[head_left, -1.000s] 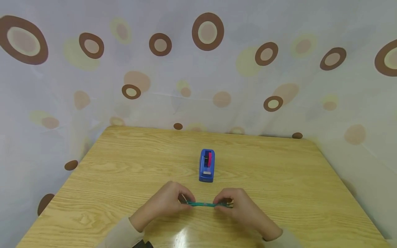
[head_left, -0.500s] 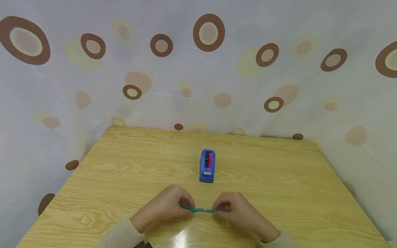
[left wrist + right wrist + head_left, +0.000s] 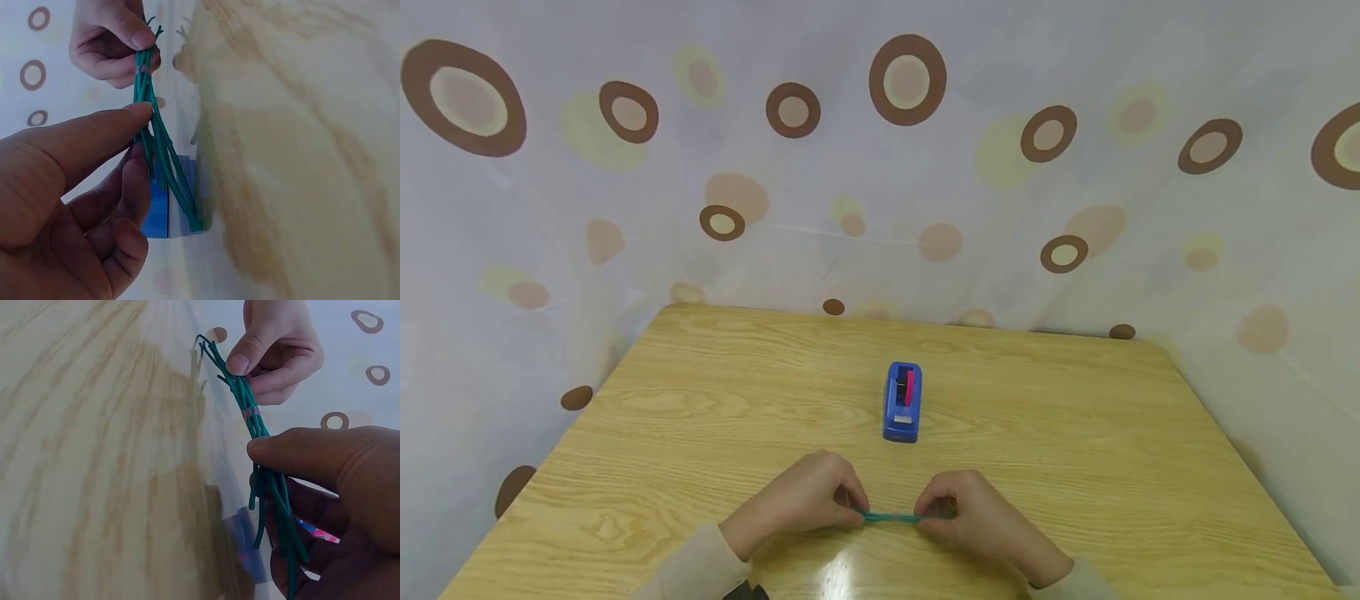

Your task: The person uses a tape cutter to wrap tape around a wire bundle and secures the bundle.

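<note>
A bundle of thin green wire-like strands (image 3: 891,517) is held level between both hands, low over the near part of the table. A narrow band of tape (image 3: 251,412) wraps its middle. My left hand (image 3: 808,498) pinches one side of the bundle between thumb and fingers. On the other side, my right hand (image 3: 976,512) pinches it the same way. The strands' loose ends fan out past both hands, seen in the wrist views. Just beyond the hands stands a blue tape dispenser (image 3: 901,427) with a pink core; neither hand touches it.
The wooden table (image 3: 737,392) runs back to a pale patterned curtain (image 3: 850,167), which also hangs along both sides. Light glares off the table (image 3: 837,577) near its front, between the forearms.
Both hands, still pinching the green bundle, have come slightly down and nearer the body. The tape dispenser has stayed in place.
</note>
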Demonstrator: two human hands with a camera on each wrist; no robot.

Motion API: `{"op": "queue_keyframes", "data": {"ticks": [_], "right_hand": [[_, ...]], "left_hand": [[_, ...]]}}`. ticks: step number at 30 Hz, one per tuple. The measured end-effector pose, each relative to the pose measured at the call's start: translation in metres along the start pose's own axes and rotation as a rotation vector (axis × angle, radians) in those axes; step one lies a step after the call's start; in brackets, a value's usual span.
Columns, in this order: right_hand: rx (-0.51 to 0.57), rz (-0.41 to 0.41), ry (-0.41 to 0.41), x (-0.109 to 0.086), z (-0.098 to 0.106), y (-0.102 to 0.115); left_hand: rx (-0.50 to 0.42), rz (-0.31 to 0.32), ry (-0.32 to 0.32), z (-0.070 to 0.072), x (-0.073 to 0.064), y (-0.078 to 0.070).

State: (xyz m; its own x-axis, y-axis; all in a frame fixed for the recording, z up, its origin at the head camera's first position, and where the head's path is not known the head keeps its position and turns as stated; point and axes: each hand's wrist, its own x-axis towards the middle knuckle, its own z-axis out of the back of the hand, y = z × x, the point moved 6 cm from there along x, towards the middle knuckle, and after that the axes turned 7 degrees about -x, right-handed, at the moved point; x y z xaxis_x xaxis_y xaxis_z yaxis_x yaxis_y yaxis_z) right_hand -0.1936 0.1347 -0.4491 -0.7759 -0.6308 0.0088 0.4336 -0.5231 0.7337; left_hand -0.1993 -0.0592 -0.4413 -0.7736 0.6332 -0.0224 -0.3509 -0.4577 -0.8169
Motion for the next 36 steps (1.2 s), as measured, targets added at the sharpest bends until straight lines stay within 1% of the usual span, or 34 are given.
{"op": "queue_keyframes", "data": {"ticks": [7,16,26,30,36], "right_hand": [[0.004,-0.006,0.018,0.0008,-0.0046,-0.0041],[0.015,-0.006,0.029,0.0008,-0.0053,-0.0045],[-0.102,-0.037,-0.001,0.0001,-0.0042,-0.0091],[-0.121,-0.034,-0.01,0.0006,-0.0046,-0.0093],[-0.156,-0.038,0.011,0.0031,-0.0066,-0.0089]], "left_hand": [[0.02,0.033,0.014,-0.0002,-0.0004,0.001],[0.031,0.034,0.01,0.0005,-0.0008,0.0015],[0.066,0.043,0.015,-0.0007,-0.0001,0.0034],[0.084,0.037,0.016,-0.0011,-0.0002,0.0034],[0.08,0.035,0.019,-0.0003,-0.0013,0.0041]]}}
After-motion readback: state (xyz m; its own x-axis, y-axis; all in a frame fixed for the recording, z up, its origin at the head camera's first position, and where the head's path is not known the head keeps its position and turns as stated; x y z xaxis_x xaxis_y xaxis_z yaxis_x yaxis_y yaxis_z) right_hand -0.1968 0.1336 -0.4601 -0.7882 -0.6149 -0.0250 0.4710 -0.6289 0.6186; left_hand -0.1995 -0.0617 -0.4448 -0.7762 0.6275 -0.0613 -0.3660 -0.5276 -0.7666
